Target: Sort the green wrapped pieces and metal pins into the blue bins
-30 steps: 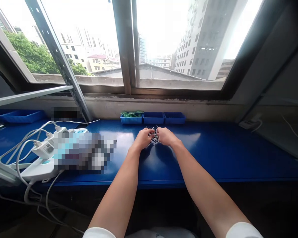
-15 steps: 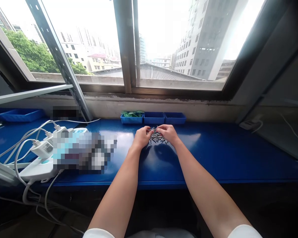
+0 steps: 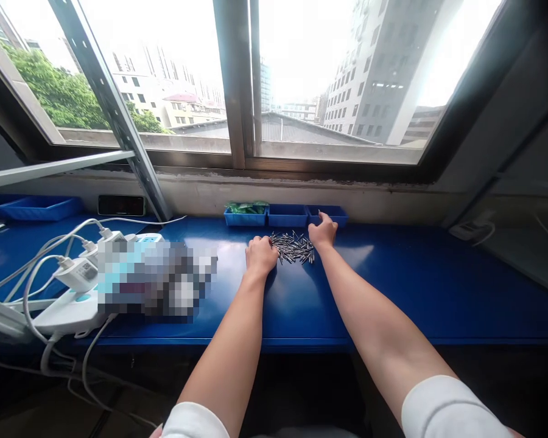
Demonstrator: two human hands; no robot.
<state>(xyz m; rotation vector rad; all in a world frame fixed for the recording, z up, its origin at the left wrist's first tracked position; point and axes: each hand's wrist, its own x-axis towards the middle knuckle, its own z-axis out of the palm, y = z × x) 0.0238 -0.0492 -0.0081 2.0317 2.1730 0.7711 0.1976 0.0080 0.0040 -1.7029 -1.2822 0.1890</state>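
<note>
A loose pile of small metal pieces (image 3: 293, 247) lies on the blue tabletop, in front of three small blue bins. My left hand (image 3: 261, 254) rests at the pile's left edge with its fingers curled; what is between them, if anything, is hidden. My right hand (image 3: 323, 231) is raised at the front of the right bin (image 3: 340, 217), thumb and fingers pinched together on something too small to name. Beside it stands the middle bin (image 3: 287, 216). Green packets (image 3: 246, 208) fill the left bin (image 3: 234, 218).
A white power strip (image 3: 70, 313) with plugs and cables lies at the left, next to a blurred-out patch. Behind it a phone (image 3: 121, 205) leans near a metal shelf post (image 3: 148, 182). More blue trays (image 3: 41, 208) stand at the far left.
My right hand has moved away from the pile, right and back to the right bin. My left hand has turned palm-down at the pile's left edge. More of the pile shows.
</note>
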